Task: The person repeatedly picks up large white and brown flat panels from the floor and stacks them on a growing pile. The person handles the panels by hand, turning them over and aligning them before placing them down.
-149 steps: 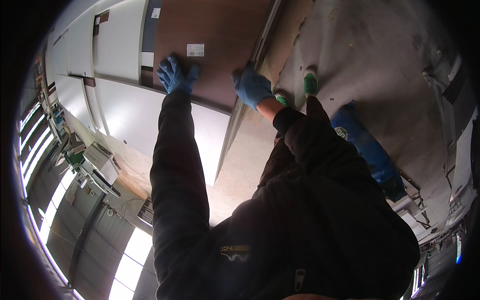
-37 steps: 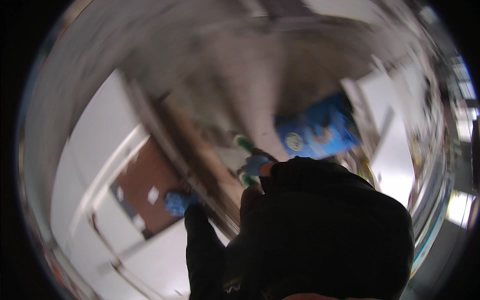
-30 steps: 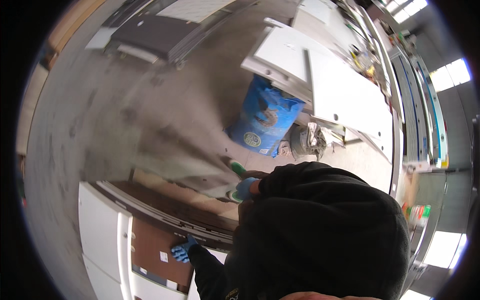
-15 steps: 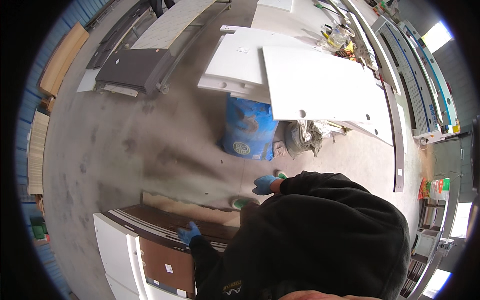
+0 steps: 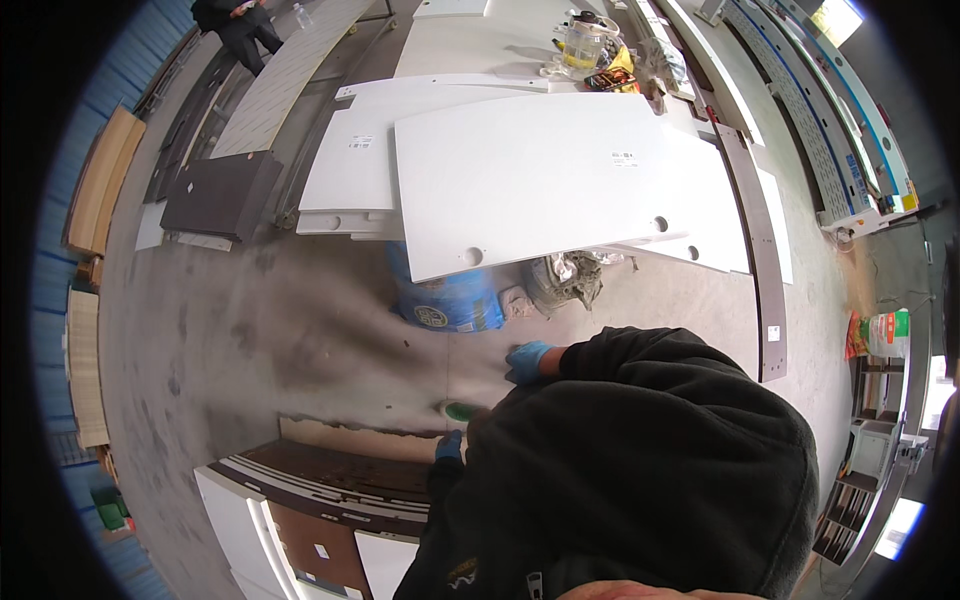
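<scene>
My right hand (image 5: 527,360) wears a blue glove and hangs free over the grey concrete floor (image 5: 300,330), holding nothing, close to a blue barrel (image 5: 450,300). Only a sliver of my left hand (image 5: 449,445), also blue-gloved, shows past my black sleeve, right by the edge of a stack of brown and white panels (image 5: 320,490). Its fingers are hidden. A small green rounded thing (image 5: 460,411) lies between the two hands. My black jacket (image 5: 640,470) fills the lower right of the view.
Large white panels (image 5: 540,175) rest on the blue barrel, with a crumpled sack (image 5: 565,280) beside it. A dark panel (image 5: 215,195) and wooden boards (image 5: 100,175) lie at the left. Another person (image 5: 240,20) stands far off. Shelves (image 5: 870,440) line the right.
The view has swung from the upright brown and white panels round to the floor. My hands have come off the brown panel and now sit lower, near my body.
</scene>
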A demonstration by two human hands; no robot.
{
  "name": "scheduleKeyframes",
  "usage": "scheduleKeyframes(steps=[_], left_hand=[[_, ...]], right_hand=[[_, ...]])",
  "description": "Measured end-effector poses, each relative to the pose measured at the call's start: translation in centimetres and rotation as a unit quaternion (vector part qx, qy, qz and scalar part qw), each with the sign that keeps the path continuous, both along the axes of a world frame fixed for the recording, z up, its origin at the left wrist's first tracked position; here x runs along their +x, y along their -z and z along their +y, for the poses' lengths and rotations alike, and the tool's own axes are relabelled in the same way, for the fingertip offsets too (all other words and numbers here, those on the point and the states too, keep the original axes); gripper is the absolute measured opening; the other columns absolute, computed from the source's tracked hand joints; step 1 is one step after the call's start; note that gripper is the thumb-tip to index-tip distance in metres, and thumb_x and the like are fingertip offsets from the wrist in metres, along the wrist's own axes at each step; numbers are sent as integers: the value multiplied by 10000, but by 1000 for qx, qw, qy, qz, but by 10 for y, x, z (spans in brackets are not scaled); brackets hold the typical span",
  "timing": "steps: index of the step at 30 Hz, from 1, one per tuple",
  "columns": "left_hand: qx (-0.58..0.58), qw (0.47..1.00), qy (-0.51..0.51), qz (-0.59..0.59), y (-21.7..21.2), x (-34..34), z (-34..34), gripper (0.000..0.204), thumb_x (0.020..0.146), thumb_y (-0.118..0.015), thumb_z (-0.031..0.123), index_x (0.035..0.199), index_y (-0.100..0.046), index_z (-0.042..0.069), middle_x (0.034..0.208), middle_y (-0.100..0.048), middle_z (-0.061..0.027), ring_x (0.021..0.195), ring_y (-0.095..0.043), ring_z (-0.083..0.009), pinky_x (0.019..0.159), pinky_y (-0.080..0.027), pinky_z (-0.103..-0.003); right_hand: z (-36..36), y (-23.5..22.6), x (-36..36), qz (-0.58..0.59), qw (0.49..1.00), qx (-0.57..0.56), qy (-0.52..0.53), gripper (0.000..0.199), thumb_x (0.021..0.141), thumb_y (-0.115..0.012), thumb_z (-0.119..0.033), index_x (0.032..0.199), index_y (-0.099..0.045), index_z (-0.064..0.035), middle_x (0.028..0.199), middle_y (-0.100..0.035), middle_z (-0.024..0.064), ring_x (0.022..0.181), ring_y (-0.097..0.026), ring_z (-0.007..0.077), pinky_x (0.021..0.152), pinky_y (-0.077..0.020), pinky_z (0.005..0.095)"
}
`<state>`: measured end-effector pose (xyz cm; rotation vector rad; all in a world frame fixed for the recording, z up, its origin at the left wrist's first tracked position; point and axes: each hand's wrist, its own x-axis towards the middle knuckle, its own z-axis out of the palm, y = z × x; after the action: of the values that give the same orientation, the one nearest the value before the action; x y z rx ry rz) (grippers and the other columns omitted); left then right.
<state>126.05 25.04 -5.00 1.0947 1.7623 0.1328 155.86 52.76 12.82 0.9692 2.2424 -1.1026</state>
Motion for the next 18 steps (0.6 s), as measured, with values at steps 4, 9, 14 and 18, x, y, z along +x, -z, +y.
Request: scheduleKeyframes(steps=[4, 9, 14, 18], left_hand=[[-12, 973, 182, -144, 11, 8, -5, 425, 1010, -491, 354, 1210, -648, 13, 1179, -713, -178, 1102, -666, -323, 999, -504, -464], [53, 912, -407, -21, -22, 15, -3, 504, 899, -697, 442, 1077, -708, -29, 1025, -743, -211, 996, -701, -305, 902, -527, -428], [80, 882, -465, 5, -100, 28, 19, 609, 900, -648, 486, 1242, -658, -17, 1180, -698, -268, 1154, -652, -399, 999, -499, -432], [65, 870, -489, -11, -103, 40, -19, 613, 895, -618, 509, 1258, -672, 18, 1245, -683, -251, 1205, -633, -399, 1019, -491, -436]], right_hand=[[12, 3, 23, 59, 973, 14, -221, 479, 920, -582, -471, 1081, -748, -51, 1130, -711, 215, 1040, -682, 422, 982, -496, 506], [10, 33, 35, 38, 999, -14, -11, 520, 966, -552, -492, 1139, -680, -19, 1098, -694, 261, 1103, -633, 453, 924, -491, 495], [16, 80, 29, 22, 994, -34, -103, 579, 966, -545, -532, 1145, -669, 5, 1177, -681, 269, 1149, -613, 459, 942, -488, 511], [11, 89, 0, 5, 980, 22, -198, 567, 968, -532, -539, 1102, -670, -5, 1179, -677, 263, 1145, -614, 454, 942, -485, 506]])
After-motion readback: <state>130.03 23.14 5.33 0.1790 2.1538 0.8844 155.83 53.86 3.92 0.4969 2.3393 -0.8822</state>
